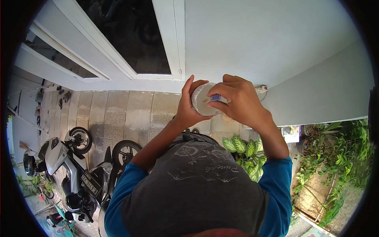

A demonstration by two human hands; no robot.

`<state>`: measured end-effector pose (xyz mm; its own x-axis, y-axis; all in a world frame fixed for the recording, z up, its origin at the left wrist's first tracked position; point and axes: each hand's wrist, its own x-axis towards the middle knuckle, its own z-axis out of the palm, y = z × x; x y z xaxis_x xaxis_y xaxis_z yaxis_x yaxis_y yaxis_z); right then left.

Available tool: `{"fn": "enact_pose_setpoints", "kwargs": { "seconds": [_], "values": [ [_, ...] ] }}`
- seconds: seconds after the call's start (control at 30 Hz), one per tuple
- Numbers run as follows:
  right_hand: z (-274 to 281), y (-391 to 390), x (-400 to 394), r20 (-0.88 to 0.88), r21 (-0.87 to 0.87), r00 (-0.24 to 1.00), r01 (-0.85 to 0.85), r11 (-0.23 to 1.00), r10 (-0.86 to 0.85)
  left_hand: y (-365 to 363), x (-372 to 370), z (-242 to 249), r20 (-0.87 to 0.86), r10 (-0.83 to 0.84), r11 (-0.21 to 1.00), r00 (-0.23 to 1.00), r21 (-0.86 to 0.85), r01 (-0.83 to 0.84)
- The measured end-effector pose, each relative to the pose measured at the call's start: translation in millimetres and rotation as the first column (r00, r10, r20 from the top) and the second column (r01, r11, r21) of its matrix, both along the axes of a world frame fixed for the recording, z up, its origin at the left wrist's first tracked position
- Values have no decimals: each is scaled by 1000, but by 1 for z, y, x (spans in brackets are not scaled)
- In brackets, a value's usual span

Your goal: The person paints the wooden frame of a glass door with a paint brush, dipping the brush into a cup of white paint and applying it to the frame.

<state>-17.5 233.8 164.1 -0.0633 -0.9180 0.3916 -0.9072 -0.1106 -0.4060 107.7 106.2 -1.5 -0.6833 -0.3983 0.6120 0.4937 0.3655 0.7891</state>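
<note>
My left hand (188, 102) is wrapped round the side of a round, whitish plastic tub (199, 94), held up in front of my chest. The tub's mouth faces me, and its inside looks pale. From the right, my right hand (237, 96) pinches a small blue-handled paintbrush (215, 97) between thumb and fingers. The brush's tan tip points left, over the tub's opening. My right fingers overlap the tub's right rim and hide part of it.
A pale wall (256, 43) with a glass door (130, 35) stands ahead. Paving tiles (134, 114) cover the ground. A motorcycle (79, 173) is parked on the left. Leafy plants (244, 148) grow at the right, near a white socket (261, 89) by the wall.
</note>
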Motion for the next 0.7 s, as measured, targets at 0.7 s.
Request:
{"fn": "enact_pose_setpoints", "kwargs": {
  "seconds": [0.7],
  "values": [
    [-13,11,-12,387,-36,908,188,981,-160,4,7,-12,45,54,998,998,18,-55]
  ]
}}
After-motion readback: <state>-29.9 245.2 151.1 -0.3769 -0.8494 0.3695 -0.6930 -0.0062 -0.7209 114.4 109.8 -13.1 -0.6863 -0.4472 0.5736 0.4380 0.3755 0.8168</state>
